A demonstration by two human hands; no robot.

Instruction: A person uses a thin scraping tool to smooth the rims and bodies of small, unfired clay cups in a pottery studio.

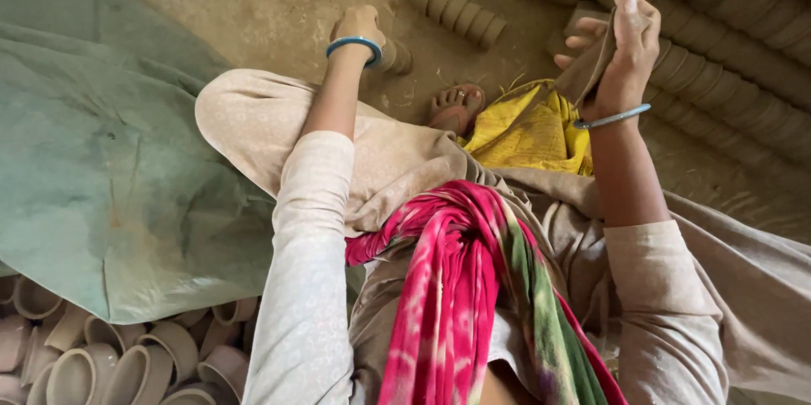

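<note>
My left hand (359, 27) is closed over a small stack of clay cups (394, 56) lying on the dirt floor (279, 0), far from me. My right hand (623, 46) pinches a fold of brown cloth (591, 67), lifted above the yellow fabric (528, 130). Rows of clay cups (726, 42) lie beyond it, at far right. A green tarp (101, 160) spreads left.

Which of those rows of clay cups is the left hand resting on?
The left hand rests on the short row of clay cups beside the foot. The separate row farther out and the long rows on the right lie untouched by it.
</note>
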